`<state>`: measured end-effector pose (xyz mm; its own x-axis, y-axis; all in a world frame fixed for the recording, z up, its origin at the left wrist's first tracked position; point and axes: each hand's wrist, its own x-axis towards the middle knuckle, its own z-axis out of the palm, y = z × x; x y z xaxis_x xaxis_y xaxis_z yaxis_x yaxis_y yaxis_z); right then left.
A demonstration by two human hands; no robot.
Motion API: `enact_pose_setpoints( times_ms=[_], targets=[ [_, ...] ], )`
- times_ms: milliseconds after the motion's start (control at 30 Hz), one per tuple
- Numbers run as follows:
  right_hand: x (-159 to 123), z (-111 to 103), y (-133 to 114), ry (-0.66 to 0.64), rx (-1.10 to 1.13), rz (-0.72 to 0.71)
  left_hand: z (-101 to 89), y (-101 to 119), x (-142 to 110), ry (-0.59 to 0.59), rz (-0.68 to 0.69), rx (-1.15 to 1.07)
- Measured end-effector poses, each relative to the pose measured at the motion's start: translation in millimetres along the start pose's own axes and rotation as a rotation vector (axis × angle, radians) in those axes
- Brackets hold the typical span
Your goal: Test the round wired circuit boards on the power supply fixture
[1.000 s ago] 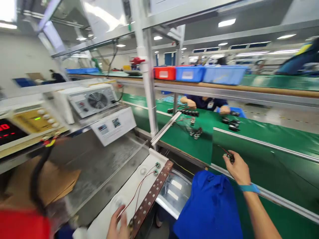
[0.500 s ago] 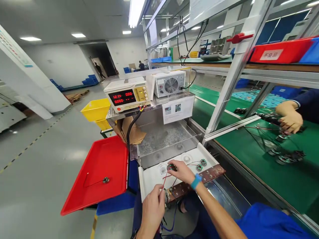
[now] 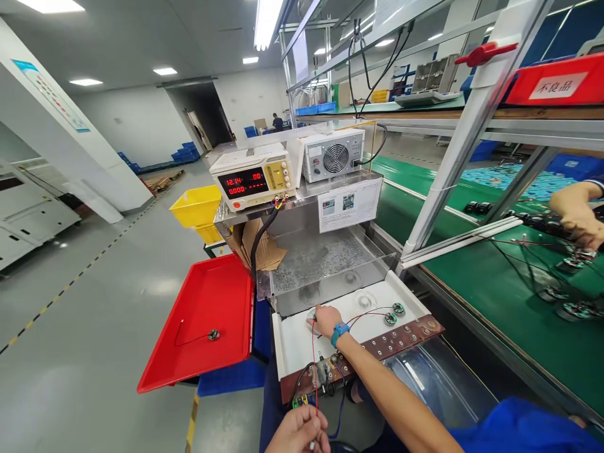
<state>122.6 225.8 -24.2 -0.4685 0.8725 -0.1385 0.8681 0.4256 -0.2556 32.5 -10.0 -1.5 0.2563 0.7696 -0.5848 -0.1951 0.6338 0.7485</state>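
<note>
My right hand [image 3: 329,321], with a blue watch on the wrist, has its fingers closed on a small motor [image 3: 313,317] at the left round fixture of the white tray [image 3: 290,343]. Most of that motor is hidden by the fingers. From it a red wire [image 3: 314,352] runs taut toward me. The wire's near end is pinched in my left hand [image 3: 300,430], low at the bottom of the view. Two more small motors [image 3: 390,319] with green windings lie on the tray's right side, their leads trailing left. A brown terminal strip [image 3: 372,347] with metal studs borders the tray's near edge.
A power supply [image 3: 252,179] with red digits stands on a metal shelf behind the tray. To the left, a red tray [image 3: 207,296] holds one motor [image 3: 214,335]. On the right, another person's hand [image 3: 582,223] works over the green conveyor [image 3: 500,296], beside a slanted metal post [image 3: 443,170].
My left hand has moved down toward me, drawing the red wire out straight. My right hand has shifted left with the motor to the round fixture. The whole view has turned slightly.
</note>
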Motion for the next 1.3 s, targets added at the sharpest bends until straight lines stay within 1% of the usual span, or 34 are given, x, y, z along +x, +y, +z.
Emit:
enact_pose_setpoints(
  times_ms=[33,100,200,300,367,433,533,600,733,800,933,1033,1300],
  targets=[
    [0.1,0.7,1.1,-0.009,0.004,0.003,6.8,6.1,2.4,-0.026,0.002,-0.019],
    [-0.7,1.9,5.2,-0.036,0.008,-0.005,19.6,22.5,6.7,-0.033,0.04,-0.028],
    [-4.2,3.2,16.1,-0.062,0.021,-0.082,31.6,48.5,15.4,0.035,0.147,-0.019],
    [-7.5,4.2,28.1,-0.066,0.057,-0.187,32.4,67.4,32.3,0.108,0.241,-0.03],
    [-7.7,4.4,33.1,-0.079,0.075,-0.199,29.3,75.2,47.7,0.162,0.301,-0.031],
    [-6.8,4.6,35.0,-0.095,0.09,-0.179,25.9,79.9,63.8,0.226,0.351,0.015],
    [-5.4,5.0,35.1,-0.114,0.113,-0.147,23.2,83.2,83.2,0.332,0.433,0.179],
    [-5.3,5.6,35.0,-0.12,0.123,-0.131,22.7,83.7,91.3,0.379,0.476,0.264],
    [-5.3,7.2,36.0,-0.109,0.128,-0.137,21.6,83.5,99.2,0.426,0.487,0.315],
    [-4.7,7.9,36.6,-0.104,0.123,-0.139,20.3,83.4,101.7,0.427,0.489,0.331],
    [-3.5,8.8,37.3,-0.116,0.125,-0.128,17.3,82.1,106.1,0.389,0.494,0.352],
    [-3.6,9.7,37.7,-0.107,0.138,-0.12,15.3,78.0,108.9,0.365,0.479,0.379],
    [-4.8,10.7,37.7,-0.083,0.156,-0.118,10.2,68.3,114.4,0.349,0.464,0.429]
  ],
)
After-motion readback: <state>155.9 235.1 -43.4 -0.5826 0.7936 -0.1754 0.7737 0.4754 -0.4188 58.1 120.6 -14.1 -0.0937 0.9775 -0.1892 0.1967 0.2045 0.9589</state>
